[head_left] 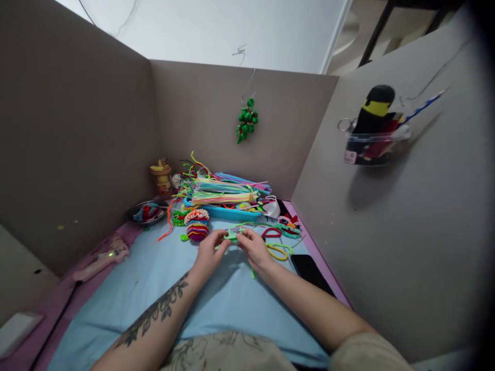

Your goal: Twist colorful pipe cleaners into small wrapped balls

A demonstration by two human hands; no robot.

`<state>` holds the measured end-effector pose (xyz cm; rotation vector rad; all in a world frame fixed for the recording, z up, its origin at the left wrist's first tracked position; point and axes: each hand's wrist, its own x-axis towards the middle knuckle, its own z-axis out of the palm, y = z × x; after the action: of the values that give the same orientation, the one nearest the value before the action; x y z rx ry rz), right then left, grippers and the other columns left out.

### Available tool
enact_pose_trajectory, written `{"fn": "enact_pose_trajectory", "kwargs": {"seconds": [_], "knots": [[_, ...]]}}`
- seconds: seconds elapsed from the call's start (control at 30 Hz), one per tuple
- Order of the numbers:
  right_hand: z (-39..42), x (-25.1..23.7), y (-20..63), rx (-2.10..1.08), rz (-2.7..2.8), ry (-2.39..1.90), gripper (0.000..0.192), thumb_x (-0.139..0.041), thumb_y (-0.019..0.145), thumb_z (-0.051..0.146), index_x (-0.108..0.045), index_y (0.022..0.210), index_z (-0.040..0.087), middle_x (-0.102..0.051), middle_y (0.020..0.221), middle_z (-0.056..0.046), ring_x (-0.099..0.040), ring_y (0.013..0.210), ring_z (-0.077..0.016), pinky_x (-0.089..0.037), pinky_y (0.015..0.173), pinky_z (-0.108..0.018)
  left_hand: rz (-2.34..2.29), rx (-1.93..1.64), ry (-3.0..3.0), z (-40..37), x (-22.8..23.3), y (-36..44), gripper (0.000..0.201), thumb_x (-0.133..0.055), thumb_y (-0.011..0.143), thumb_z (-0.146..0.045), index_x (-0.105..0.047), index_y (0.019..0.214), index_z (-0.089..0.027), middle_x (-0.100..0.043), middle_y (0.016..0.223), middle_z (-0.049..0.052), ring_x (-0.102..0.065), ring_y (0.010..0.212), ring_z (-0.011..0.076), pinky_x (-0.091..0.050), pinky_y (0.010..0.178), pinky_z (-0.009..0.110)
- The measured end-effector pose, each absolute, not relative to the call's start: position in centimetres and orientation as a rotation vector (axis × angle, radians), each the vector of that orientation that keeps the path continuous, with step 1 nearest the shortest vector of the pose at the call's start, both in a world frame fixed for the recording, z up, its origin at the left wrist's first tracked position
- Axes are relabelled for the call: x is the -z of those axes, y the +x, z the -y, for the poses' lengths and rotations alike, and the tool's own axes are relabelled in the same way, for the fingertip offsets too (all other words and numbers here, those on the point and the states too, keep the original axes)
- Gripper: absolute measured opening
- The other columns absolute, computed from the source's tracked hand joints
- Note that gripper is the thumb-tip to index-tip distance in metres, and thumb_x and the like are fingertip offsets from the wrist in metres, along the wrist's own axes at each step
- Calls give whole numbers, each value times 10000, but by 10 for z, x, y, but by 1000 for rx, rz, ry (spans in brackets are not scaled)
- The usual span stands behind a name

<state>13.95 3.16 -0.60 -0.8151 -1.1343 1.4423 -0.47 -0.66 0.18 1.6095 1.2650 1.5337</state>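
My left hand and my right hand meet over the blue cloth. Between their fingertips they pinch a light green pipe cleaner, bent into a small shape with a bit of purple at its top. Fingers partly cover it, so its exact form is unclear. A striped, multicoloured fuzzy piece with a ruffled peach top sits just left of my left hand. To the right of my right hand lie a red loop and a yellow loop of pipe cleaner.
Bundles of pastel pipe cleaners are piled on a blue tray at the back. A black phone lies at right, a bowl and a pink glue gun at left. Walls surround the table; a clear holder hangs on the right one.
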Motion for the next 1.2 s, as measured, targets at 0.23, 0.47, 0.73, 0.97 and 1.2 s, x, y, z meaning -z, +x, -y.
{"fn": "enact_pose_trajectory", "kwargs": {"seconds": [0.23,0.47,0.73,0.97,1.2], "knots": [[-25,11,135,-1278,1271,-848,334,-662,682,455,-581,870,191,-609,941,-57,-565,908,-203,-469,783,-336,-1360,-1695,1676,10,0,-5,209,-607,758,-302,-642,938,-201,-679,910,47,-623,855,197,-463,800,298],[-24,7,140,-960,1443,-892,221,-626,723,388,-539,725,185,-485,1175,-100,-445,1149,-242,-395,940,-382,-1480,-1796,1694,9,-2,-7,143,-644,726,-320,-659,804,-201,-655,840,49,-587,857,207,-437,832,336],[-19,6,138,-975,1431,-840,189,-640,724,339,-521,730,192,-398,1202,-117,-468,1127,-257,-500,813,-352,-1519,-1666,1405,6,2,-6,236,-665,694,-363,-711,821,-169,-693,758,39,-540,600,145,-441,590,261],[-22,8,138,-954,1469,-899,200,-638,713,365,-551,685,187,-448,1141,-100,-474,1115,-238,-488,817,-331,-1434,-1595,1354,4,2,-3,254,-685,661,-358,-701,796,-143,-690,743,48,-584,653,157,-465,629,261],[-25,8,140,-955,1521,-900,195,-633,723,374,-585,682,190,-531,1074,-93,-495,1094,-239,-429,873,-327,-1133,-1596,1148,2,5,2,294,-739,607,-334,-561,762,-159,-629,609,-14,-578,568,115,-434,562,212]]}}
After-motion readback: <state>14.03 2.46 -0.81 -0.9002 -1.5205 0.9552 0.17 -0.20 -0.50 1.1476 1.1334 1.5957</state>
